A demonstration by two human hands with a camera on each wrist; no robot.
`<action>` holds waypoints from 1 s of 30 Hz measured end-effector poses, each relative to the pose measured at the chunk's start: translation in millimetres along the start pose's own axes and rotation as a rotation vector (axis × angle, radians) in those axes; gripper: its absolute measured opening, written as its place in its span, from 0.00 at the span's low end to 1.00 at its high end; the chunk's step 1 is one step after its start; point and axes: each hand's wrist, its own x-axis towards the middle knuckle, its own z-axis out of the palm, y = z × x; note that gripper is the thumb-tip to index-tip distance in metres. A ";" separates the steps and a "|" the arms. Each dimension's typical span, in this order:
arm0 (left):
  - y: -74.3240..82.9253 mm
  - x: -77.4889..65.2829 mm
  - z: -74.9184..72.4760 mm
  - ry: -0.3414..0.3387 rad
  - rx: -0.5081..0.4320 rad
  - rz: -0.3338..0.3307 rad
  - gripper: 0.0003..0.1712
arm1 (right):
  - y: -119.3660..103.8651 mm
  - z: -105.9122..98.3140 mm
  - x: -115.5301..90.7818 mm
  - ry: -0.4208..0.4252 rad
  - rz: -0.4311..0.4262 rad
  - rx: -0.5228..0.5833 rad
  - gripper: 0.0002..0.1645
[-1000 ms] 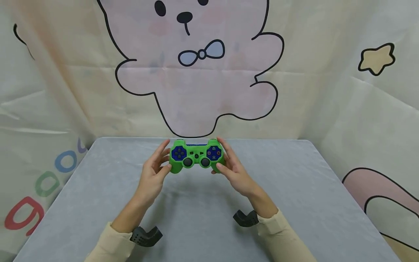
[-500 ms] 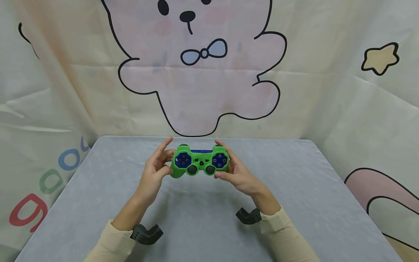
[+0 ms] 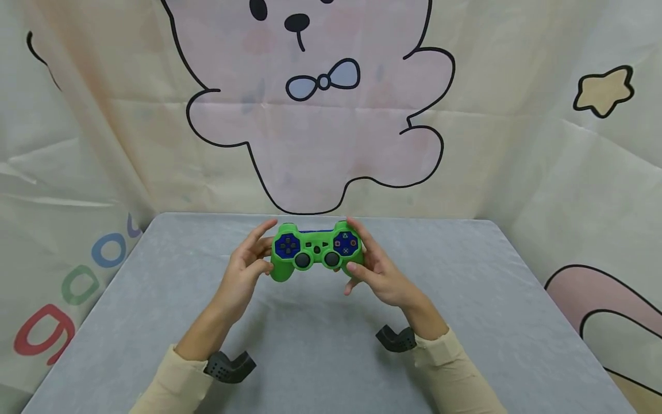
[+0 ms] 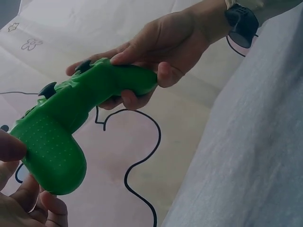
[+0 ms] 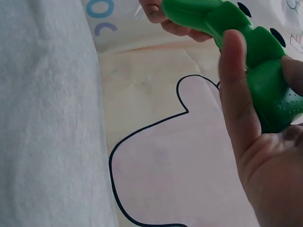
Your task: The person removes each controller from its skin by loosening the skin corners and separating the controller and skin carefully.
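Observation:
A green game controller [image 3: 317, 244] with dark blue button panels and two black thumbsticks is held up above the far part of the table, its face toward the head camera. My left hand [image 3: 243, 276] pinches its left grip between thumb and fingers, with the index finger stretched up past the top corner. On the other side my right hand [image 3: 385, 276] holds the right grip, thumb on the front. In the left wrist view the controller [image 4: 71, 109] shows its dotted grip and underside. From the right wrist view, the right-hand fingers lie around the controller's grip [image 5: 272, 94].
A grey cloth covers the table [image 3: 320, 356]. Behind it hangs a curtain [image 3: 320, 138] printed with a pink bear, with more printed cloth on both sides. Dark wrist devices [image 3: 230, 367] sit at both cuffs.
The controller dips and tilts, then rises and tips back to face the camera, ending slightly lower and to the right. Some right-hand fingers now show below the right grip.

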 end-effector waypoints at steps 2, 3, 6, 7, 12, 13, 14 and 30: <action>0.0 -0.3 0.2 -0.004 0.000 0.008 0.44 | -0.2 -0.4 0.4 0.004 0.005 -0.008 0.45; 0.0 -0.5 0.4 -0.010 0.002 0.014 0.44 | -0.3 -0.8 0.4 0.007 0.007 -0.008 0.44; 0.5 -1.4 0.2 -0.043 -0.002 0.033 0.44 | -0.7 -2.1 0.2 0.021 0.026 0.011 0.43; 0.7 -1.6 -0.3 -0.061 -0.010 0.039 0.43 | -0.7 -2.6 0.0 0.016 0.025 0.019 0.43; 0.8 0.3 -7.1 -0.229 -0.119 0.005 0.31 | -1.4 -4.6 -0.3 -0.032 0.004 0.039 0.42; 0.6 0.7 -9.0 -0.269 -0.143 -0.017 0.30 | -1.4 -4.9 -0.6 -0.041 0.004 0.027 0.42; 0.0 0.9 -11.0 -0.304 -0.165 -0.045 0.31 | -1.2 -5.1 -1.0 -0.048 0.003 0.016 0.42; -5.9 -0.6 -24.0 -0.498 -0.232 -0.109 0.26 | -2.4 -6.9 -5.2 -0.173 -0.020 0.039 0.42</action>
